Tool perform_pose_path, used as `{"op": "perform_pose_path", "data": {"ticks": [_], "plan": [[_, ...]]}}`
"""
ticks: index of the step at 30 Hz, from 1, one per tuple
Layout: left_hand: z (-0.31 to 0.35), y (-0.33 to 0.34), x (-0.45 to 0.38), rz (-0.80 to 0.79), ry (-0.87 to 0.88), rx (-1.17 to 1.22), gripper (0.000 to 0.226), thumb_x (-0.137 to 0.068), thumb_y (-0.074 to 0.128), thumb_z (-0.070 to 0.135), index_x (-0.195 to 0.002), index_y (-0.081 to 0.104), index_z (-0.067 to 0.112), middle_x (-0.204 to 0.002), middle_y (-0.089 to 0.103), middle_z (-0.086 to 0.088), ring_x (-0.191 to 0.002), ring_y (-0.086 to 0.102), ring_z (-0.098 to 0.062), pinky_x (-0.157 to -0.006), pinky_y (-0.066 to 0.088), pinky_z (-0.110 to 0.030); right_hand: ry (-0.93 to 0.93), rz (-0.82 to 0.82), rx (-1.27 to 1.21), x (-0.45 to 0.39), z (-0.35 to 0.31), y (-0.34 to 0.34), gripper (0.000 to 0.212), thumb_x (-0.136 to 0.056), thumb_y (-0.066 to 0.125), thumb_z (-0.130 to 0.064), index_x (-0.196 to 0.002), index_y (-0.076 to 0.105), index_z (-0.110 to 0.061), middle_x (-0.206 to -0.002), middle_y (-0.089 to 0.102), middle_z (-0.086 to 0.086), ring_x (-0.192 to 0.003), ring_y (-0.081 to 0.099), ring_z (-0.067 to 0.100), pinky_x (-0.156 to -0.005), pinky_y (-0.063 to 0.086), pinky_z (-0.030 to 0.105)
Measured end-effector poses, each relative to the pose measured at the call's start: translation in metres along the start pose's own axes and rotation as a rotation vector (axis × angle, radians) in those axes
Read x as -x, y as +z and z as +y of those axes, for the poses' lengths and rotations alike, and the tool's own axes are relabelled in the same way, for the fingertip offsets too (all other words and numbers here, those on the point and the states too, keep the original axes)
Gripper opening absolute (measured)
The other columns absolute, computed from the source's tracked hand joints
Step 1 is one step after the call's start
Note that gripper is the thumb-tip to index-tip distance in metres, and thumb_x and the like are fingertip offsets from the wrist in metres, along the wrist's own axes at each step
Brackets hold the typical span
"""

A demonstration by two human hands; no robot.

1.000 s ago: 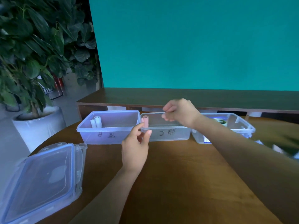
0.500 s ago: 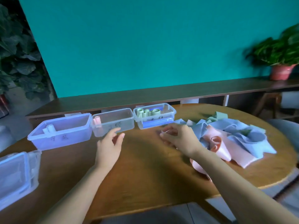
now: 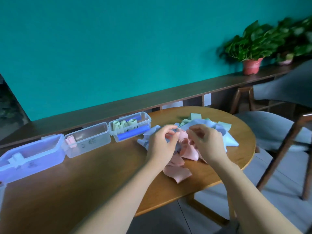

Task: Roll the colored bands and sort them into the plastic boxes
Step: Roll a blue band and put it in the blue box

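A pile of loose bands lies on the right of the round wooden table [image 3: 84,183]: pink bands [image 3: 177,173] in front, light blue bands [image 3: 229,140] and green bands [image 3: 195,116] behind. My left hand [image 3: 160,146] and my right hand [image 3: 207,144] hover over the pile with curled fingers. Both pinch a pink band [image 3: 183,138] that sits between them. Three plastic boxes stand in a row at the back left. The left box [image 3: 42,159] holds a white roll [image 3: 16,157], the middle box [image 3: 94,144] a pink roll [image 3: 70,141], the right box [image 3: 146,119] green rolls [image 3: 123,124].
A grey chair [image 3: 270,129] stands close to the table's right edge. A long dark ledge [image 3: 118,107] runs behind the boxes along the teal wall, with a potted plant [image 3: 251,65] at its right end. A box lid's corner [image 3: 1,188] shows at the far left.
The view swung right from the boxes to the pile. My left hand left the middle box, where the pink roll now stands. Both hands came together on a pink band.
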State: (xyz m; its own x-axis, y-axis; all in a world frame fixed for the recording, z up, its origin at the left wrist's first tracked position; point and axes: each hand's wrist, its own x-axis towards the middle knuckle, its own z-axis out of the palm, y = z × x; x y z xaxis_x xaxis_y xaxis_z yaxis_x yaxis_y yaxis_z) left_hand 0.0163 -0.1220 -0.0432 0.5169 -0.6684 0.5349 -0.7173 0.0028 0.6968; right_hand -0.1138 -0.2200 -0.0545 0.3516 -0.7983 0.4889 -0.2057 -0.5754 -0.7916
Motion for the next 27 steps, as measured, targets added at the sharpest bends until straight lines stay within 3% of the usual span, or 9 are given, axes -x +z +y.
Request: {"op": "perform_pose_path", "data": {"ticks": [2, 6, 10, 14, 18, 21, 24, 27], "plan": [[0.01, 0.015, -0.01, -0.032, 0.009, -0.014, 0.02, -0.094, 0.067, 0.029, -0.114, 0.07, 0.029, -0.095, 0.067, 0.02, -0.091, 0.061, 0.005, -0.075, 0.048, -0.008, 0.019, 0.056, 0.06, -0.007, 0.014, -0.013, 0.015, -0.096, 0.066, -0.025, -0.103, 0.075, -0.015, -0.088, 0.074, -0.005, -0.073, 0.063, 0.004, -0.064, 0.042, 0.006], [0.021, 0.045, -0.026, -0.13, 0.048, -0.093, 0.018, -0.092, 0.071, 0.033, -0.109, 0.074, 0.03, -0.105, 0.065, 0.014, -0.091, 0.057, -0.002, -0.076, 0.046, -0.015, 0.017, 0.145, 0.175, -0.015, 0.036, -0.036, 0.016, -0.094, 0.07, -0.03, -0.103, 0.077, -0.018, -0.093, 0.071, -0.008, -0.076, 0.06, 0.003, -0.064, 0.038, 0.001], [0.017, 0.063, -0.037, -0.302, 0.131, -0.246, 0.025, -0.088, 0.073, 0.039, -0.112, 0.075, 0.033, -0.116, 0.067, 0.011, -0.109, 0.049, -0.011, -0.09, 0.039, -0.03, -0.008, 0.019, 0.26, -0.018, 0.054, -0.054, 0.026, -0.088, 0.074, -0.038, -0.108, 0.077, -0.021, -0.096, 0.069, -0.01, -0.08, 0.06, 0.007, -0.065, 0.043, 0.009], [0.016, 0.068, -0.04, -0.375, 0.144, -0.322, 0.029, -0.089, 0.071, 0.04, -0.117, 0.072, 0.035, -0.124, 0.066, 0.007, -0.117, 0.047, -0.017, -0.091, 0.031, -0.031, -0.027, -0.052, 0.354, -0.018, 0.064, -0.06, 0.023, -0.088, 0.076, -0.031, -0.107, 0.079, -0.019, -0.101, 0.071, -0.004, -0.078, 0.054, 0.007, -0.061, 0.034, 0.007], [0.024, 0.075, -0.039, -0.294, 0.138, -0.331, 0.027, -0.088, 0.073, 0.037, -0.115, 0.073, 0.037, -0.122, 0.065, 0.01, -0.116, 0.042, -0.016, -0.082, 0.022, -0.028, -0.143, -0.035, 0.319, -0.018, 0.066, -0.061, 0.011, -0.086, 0.078, -0.026, -0.095, 0.082, -0.022, -0.097, 0.075, -0.005, -0.078, 0.057, 0.004, -0.066, 0.039, 0.009], [0.032, 0.072, -0.043, -0.235, 0.108, -0.203, 0.036, -0.086, 0.077, 0.032, -0.122, 0.07, 0.035, -0.116, 0.065, 0.01, -0.115, 0.048, -0.014, -0.09, 0.037, -0.028, -0.311, 0.043, 0.297, -0.017, 0.054, -0.062, 0.006, -0.081, 0.081, -0.02, -0.087, 0.082, -0.021, -0.09, 0.074, -0.005, -0.076, 0.047, -0.003, -0.066, 0.032, 0.015], [0.039, 0.058, -0.054, -0.206, 0.13, -0.123, 0.028, -0.087, 0.076, 0.026, -0.115, 0.074, 0.03, -0.111, 0.067, 0.01, -0.111, 0.054, -0.013, -0.094, 0.045, -0.028, -0.37, 0.073, 0.232, -0.029, 0.037, -0.06, 0.008, -0.083, 0.078, -0.022, -0.089, 0.082, -0.021, -0.094, 0.075, -0.002, -0.081, 0.049, 0.011, -0.065, 0.04, 0.022], [0.048, 0.03, -0.069, -0.212, 0.15, -0.024, 0.012, -0.085, 0.078, 0.013, -0.097, 0.079, 0.016, -0.1, 0.07, 0.01, -0.095, 0.061, -0.006, -0.085, 0.046, -0.018, -0.376, 0.068, 0.16, -0.045, 0.015, -0.058, 0.01, -0.087, 0.074, -0.024, -0.093, 0.082, -0.021, -0.095, 0.074, -0.004, -0.086, 0.051, 0.018, -0.067, 0.041, 0.025]]}}
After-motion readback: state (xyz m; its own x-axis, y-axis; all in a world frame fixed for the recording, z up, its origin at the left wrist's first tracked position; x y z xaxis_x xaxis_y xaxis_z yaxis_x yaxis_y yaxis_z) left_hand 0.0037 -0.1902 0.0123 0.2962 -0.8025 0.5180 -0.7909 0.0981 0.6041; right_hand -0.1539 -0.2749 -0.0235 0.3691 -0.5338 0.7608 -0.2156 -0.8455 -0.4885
